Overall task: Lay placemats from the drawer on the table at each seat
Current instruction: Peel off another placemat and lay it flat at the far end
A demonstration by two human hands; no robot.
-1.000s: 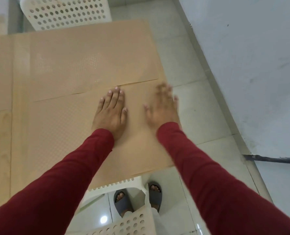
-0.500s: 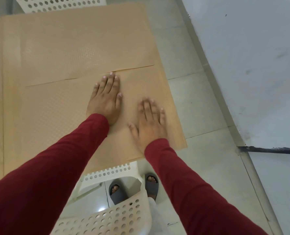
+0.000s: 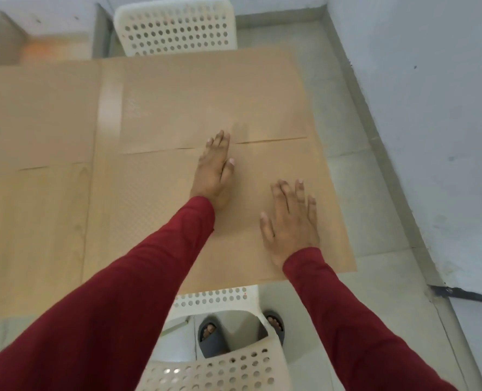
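A tan textured placemat (image 3: 149, 210) lies on the near right part of the wooden table (image 3: 36, 221), its far edge meeting a second tan placemat (image 3: 206, 100) laid at the far seat. My left hand (image 3: 213, 173) rests flat on the near mat, fingertips at the seam between the two mats. Flat on the same mat's right side lies my right hand (image 3: 289, 221), fingers spread. Neither hand holds anything. Both arms wear dark red sleeves.
A white perforated plastic chair (image 3: 174, 26) stands at the table's far side; another (image 3: 220, 365) is below me at the near side, by my feet in grey slippers. A pale wall (image 3: 431, 108) runs along the right, with tiled floor between it and the table.
My right hand has slid back toward me along the near placemat's right side. My left hand has turned slightly and stays by the seam. The view has tilted up.
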